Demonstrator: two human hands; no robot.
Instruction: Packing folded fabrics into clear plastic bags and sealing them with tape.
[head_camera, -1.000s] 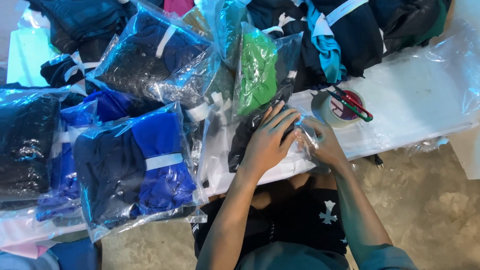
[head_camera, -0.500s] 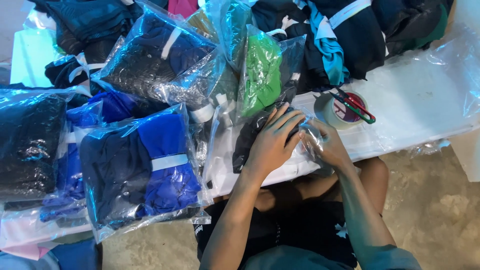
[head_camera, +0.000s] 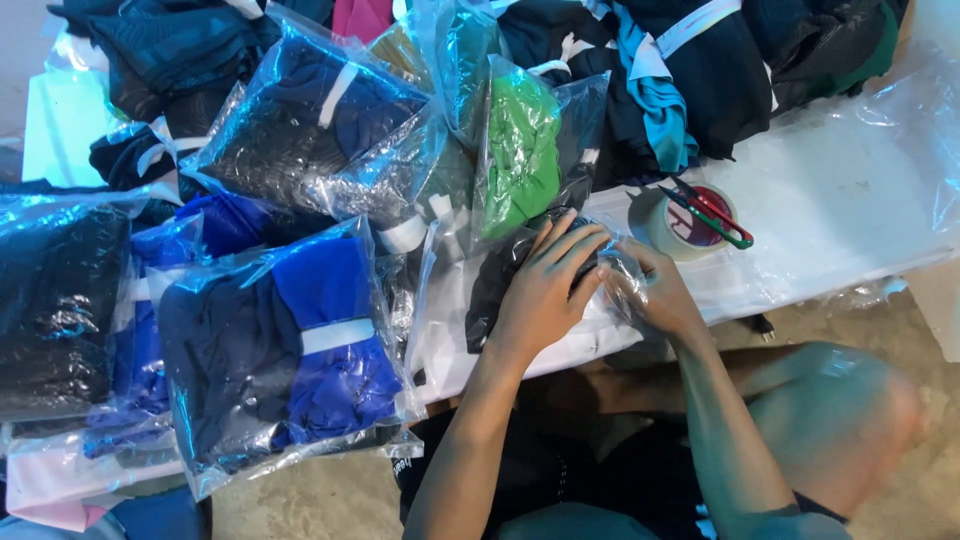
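The left hand (head_camera: 545, 285) lies flat, fingers spread, on a dark folded garment in a clear plastic bag (head_camera: 500, 275); the right hand (head_camera: 650, 290) pinches its crinkled open end — barely shifted since a second ago. Beyond, a tape roll (head_camera: 668, 222) carries red-and-green snips (head_camera: 705, 210).

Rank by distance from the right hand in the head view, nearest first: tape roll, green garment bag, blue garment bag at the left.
From the right hand:
1. Tape roll, just beyond the hand, slightly to its right, with scissors lying on top.
2. Green garment bag, farther up and to the left.
3. Blue garment bag, far left, past the left hand.
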